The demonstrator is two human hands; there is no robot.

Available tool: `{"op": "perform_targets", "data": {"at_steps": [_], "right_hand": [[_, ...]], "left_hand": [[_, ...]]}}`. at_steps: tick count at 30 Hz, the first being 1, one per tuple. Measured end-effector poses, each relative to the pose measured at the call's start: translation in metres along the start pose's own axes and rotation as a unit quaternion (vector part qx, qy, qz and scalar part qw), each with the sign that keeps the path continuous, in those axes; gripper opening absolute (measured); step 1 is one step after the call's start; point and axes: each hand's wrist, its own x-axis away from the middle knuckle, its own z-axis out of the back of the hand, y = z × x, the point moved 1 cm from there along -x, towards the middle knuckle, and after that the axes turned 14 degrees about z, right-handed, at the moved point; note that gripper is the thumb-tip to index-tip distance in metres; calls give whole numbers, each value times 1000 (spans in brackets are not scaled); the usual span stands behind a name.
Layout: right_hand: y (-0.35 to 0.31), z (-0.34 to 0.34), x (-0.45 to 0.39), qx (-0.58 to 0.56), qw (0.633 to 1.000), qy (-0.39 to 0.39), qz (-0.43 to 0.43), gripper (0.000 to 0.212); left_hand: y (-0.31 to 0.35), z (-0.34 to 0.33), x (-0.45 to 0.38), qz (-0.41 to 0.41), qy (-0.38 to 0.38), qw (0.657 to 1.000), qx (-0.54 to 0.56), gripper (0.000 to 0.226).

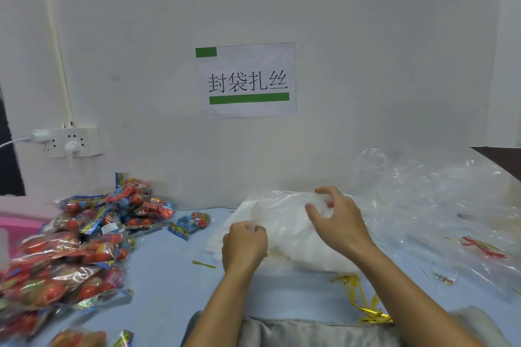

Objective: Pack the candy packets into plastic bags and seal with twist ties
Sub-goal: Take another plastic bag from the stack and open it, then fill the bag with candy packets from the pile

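Left hand (244, 245) fingers pinch edge of plastic bag stack (284, 231); right hand (335, 220) fingers curled, gripping top film. Film likely thin, limp, slippery: grip at mouth edge.

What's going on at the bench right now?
A person is working a clear plastic bag at the middle of the blue table. The left hand pinches its near edge; the right hand has curled fingers on its top. No candy shows inside it yet. The candy packets lie heaped at the left, gold twist ties lie near the front edge, and more loose bags are at the right.
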Motion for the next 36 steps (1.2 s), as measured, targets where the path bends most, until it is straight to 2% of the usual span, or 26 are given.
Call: {"op": "perform_targets", "data": {"at_steps": [2,3,5,6,7,8,10,11,13,15,17,19,22,26,29,32,36], "right_hand": [[2,4,-1,-8,998,54,-4,17],[3,8,-1,-9,997,79,-18,15],[8,17,-1,15,990,121,-66,14],[12,23,-2,29,986,140,-91,14],[16,28,-4,36,981,158,-111,13],[20,32,-5,38,976,172,-127,15],[26,37,-6,26,969,193,-151,21],[28,38,-6,14,968,198,-156,24],[28,34,-7,-5,969,188,-158,27],[29,27,-8,-21,975,166,-150,27],[30,20,-8,-45,979,144,-136,25],[31,14,-10,-70,981,121,-131,20],[30,11,-10,-87,982,103,-134,16],[25,14,-7,-29,985,109,-133,16],[22,16,-4,7,985,106,-137,18],[21,16,-4,-3,985,98,-145,19],[21,17,-4,-34,983,97,-153,22]], "left_hand": [[0,1,3,13,-67,998,8,17],[1,2,6,11,-116,993,13,25],[4,2,10,2,-219,976,15,75],[8,1,10,0,-246,969,12,96],[11,0,8,-11,-243,970,22,104],[12,-2,2,-21,-207,977,46,98],[13,-6,-18,-40,-66,994,79,59],[11,-5,-30,-47,8,998,43,42],[0,3,-58,-61,95,989,-93,34],[-17,22,-95,-48,113,971,-207,43],[-40,44,-130,-5,93,955,-282,51],[-58,55,-149,11,71,937,-342,48],[-66,56,-154,-44,119,933,-336,36],[-58,52,-146,-88,146,920,-352,24],[-44,45,-133,-92,155,939,-294,16],[-13,43,-112,-91,183,962,-183,15],[35,41,-71,-72,186,977,79,7]]}}
